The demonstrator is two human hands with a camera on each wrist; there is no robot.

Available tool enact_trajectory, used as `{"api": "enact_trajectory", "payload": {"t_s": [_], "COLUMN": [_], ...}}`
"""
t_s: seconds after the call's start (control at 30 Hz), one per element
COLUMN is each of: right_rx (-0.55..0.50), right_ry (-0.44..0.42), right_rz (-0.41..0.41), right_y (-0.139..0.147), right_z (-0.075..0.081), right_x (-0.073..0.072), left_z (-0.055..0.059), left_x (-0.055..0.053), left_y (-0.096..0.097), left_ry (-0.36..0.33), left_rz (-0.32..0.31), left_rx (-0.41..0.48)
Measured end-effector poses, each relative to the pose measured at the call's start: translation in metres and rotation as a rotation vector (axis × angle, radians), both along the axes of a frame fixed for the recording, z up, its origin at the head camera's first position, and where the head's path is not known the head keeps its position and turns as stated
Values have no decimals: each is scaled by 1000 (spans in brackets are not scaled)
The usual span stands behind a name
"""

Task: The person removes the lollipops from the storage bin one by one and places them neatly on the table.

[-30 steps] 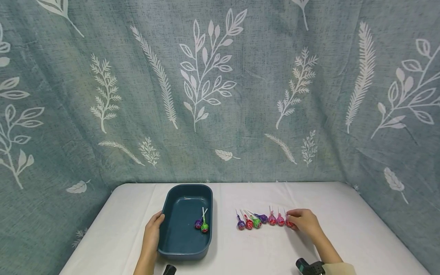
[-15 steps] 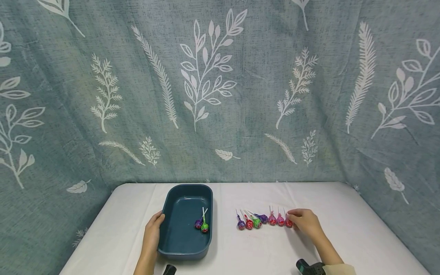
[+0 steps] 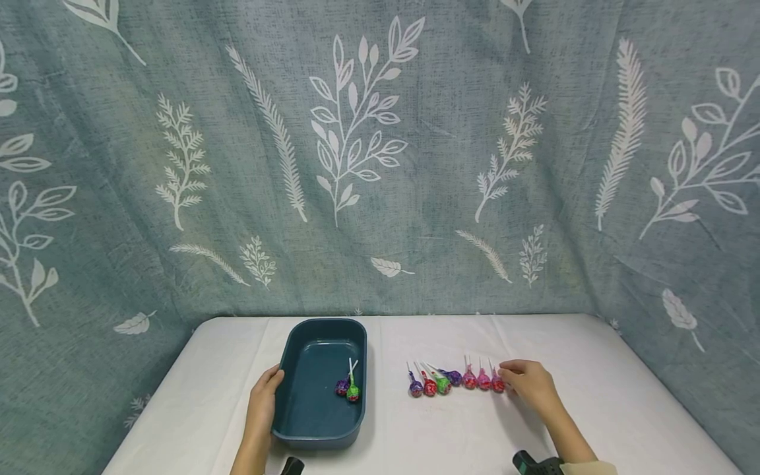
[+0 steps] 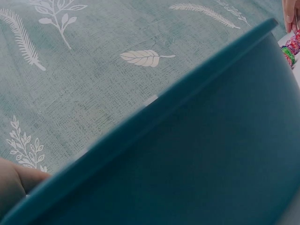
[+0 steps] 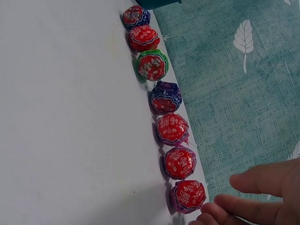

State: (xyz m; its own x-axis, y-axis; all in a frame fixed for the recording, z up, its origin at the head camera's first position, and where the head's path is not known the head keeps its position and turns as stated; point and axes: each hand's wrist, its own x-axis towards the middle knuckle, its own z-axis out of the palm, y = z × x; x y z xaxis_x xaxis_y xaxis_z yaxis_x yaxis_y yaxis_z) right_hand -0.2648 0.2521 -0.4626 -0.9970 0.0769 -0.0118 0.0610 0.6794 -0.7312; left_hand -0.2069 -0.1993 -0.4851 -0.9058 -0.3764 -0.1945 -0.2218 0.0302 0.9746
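Observation:
My left hand (image 3: pixel 259 409) grips the left side of a dark teal tub (image 3: pixel 315 422). In the left wrist view, the tub's wall (image 4: pixel 187 154) covers most of that hand. Inside the tub lie a purple lollipop (image 3: pixel 342 387) and a green lollipop (image 3: pixel 353 394), sticks crossing. At the right end of a row of lollipops, my right hand (image 3: pixel 530 386) hovers beside the last pink-red lollipop (image 5: pixel 188 196). Its thumb and index finger are parted with nothing between them, and the fingertips are right at the wrapper's edge.
Leftward from the last one, the row has pink lollipops (image 5: pixel 180 162), a purple one (image 5: pixel 166 98), a green one (image 5: pixel 152 64), a red one (image 5: pixel 144 38) and another purple one (image 5: pixel 136 16). A white cloth (image 3: pixel 439 435) covers the table; a leaf-patterned curtain (image 3: pixel 439 165) hangs behind.
The right fingers have let go of the last lollipop and drawn slightly right. That lollipop now lies in line with the row, stick pointing away. The left hand and tub have stayed put.

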Motion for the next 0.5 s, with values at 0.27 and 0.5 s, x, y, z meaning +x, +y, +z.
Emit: {"api": "enact_trajectory", "payload": {"t_s": [0.27,0.5], "right_rx": [-2,3], "right_ry": [9,33], "right_rz": [-14,-12], "right_y": [-4,-8], "right_z": [1,1], "right_x": [4,6], "left_z": [1,0], "left_x": [0,0], "left_y": [-1,-1], "left_ry": [-5,0], "left_rz": [3,-7], "left_rx": [5,5]}}
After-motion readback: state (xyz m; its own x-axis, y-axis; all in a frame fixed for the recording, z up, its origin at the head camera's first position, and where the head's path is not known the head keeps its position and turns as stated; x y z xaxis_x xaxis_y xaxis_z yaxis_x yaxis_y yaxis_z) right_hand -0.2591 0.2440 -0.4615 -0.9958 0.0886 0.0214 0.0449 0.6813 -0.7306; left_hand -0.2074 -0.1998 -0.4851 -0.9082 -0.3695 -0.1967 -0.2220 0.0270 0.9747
